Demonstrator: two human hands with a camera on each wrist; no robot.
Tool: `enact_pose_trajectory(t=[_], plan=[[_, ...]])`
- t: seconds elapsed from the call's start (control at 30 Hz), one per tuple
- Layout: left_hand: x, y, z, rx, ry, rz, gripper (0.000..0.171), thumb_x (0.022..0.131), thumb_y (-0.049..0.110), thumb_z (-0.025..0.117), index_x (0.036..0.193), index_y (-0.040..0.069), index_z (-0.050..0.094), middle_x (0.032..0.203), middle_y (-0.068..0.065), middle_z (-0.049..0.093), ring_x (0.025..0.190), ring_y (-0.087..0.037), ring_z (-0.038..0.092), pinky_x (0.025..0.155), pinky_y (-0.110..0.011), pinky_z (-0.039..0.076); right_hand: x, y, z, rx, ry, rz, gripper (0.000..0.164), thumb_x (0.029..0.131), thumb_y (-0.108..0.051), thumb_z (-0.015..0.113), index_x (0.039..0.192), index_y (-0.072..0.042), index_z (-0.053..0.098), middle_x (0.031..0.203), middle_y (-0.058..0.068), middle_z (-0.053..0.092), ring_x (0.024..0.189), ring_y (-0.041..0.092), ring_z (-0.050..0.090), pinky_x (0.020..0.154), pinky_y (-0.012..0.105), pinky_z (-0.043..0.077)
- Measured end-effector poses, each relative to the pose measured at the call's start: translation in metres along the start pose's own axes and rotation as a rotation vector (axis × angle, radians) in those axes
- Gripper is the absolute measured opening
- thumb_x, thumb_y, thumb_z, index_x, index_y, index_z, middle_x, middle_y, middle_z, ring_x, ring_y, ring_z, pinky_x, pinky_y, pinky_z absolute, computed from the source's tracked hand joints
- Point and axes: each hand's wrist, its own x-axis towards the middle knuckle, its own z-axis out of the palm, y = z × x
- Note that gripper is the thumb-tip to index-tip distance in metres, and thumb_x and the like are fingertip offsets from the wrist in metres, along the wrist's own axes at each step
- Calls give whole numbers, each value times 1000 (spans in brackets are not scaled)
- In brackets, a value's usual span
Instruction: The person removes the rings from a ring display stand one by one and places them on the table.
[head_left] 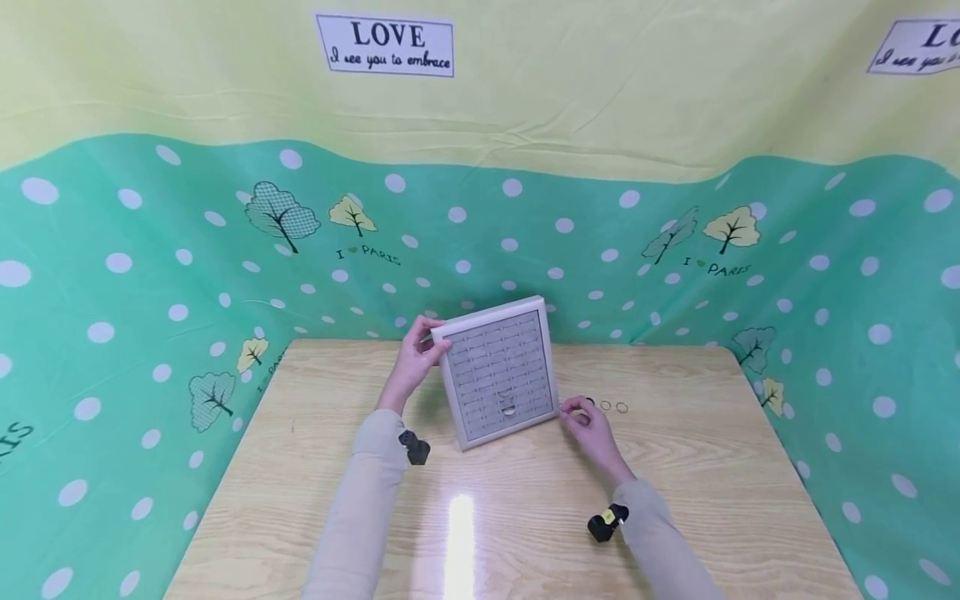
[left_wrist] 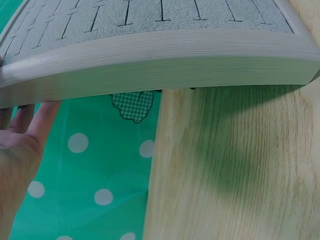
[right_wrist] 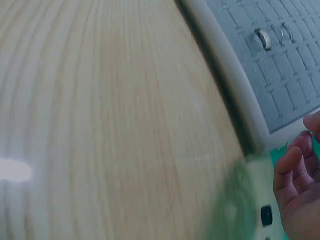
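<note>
A ring display tray point(head_left: 487, 365) with a pale frame and rows of slots in grey padding stands tilted up on the table. My left hand point(head_left: 414, 358) grips its upper left corner, thumb on the front and fingers behind. Two rings sit in the slots low on the padding: a wider silver ring point(right_wrist: 265, 39) and a thin ring point(right_wrist: 286, 33). At the tray's lower right corner, my right hand point(head_left: 592, 432) pinches a small ring, mostly hidden between thumb and fingertips; only a glint shows in the right wrist view.
On the wooden table point(head_left: 697, 467), a black ring point(head_left: 590, 401) and two thin rings point(head_left: 622, 407) lie just right of the tray. A green dotted cloth point(head_left: 510, 242) hangs behind and along both sides. A bright light reflection point(head_left: 460, 542) falls on the near tabletop.
</note>
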Motion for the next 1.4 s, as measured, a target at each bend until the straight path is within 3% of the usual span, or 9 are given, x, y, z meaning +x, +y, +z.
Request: enact_pose_trajectory(t=[0.33, 0.7, 1.0, 1.4], plan=[[0, -2, 0, -4, 7, 0, 32, 93, -3, 59, 121, -7, 45, 124, -28, 52, 106, -42, 58, 75, -45, 57, -7, 16, -28, -10, 17, 7, 16, 92, -2, 63, 106, 3, 59, 116, 19, 56, 84, 17, 59, 74, 20, 49], [1, -3, 1, -15, 9, 7, 31, 92, -4, 60, 119, -6, 45, 123, -28, 53, 105, -42, 58, 73, -41, 58, -13, 34, -58, -54, 97, 14, 20, 93, -4, 63, 109, 6, 58, 116, 22, 57, 91, 14, 60, 78, 18, 50], [2, -3, 1, -23, 3, 19, 32, 92, -5, 59, 120, -9, 44, 123, -29, 52, 106, -45, 57, 73, -42, 58, -13, 44, -75, -100, 159, -41, 17, 92, -1, 62, 106, 9, 58, 115, 26, 57, 82, 6, 58, 72, 14, 49], [2, -2, 2, -15, 5, 23, 32, 92, -6, 58, 120, -10, 43, 122, -29, 52, 103, -43, 58, 72, -42, 58, -5, 46, -97, -270, 215, 29, 16, 95, -8, 61, 107, 3, 61, 113, 17, 52, 90, 20, 49, 74, 21, 43]])
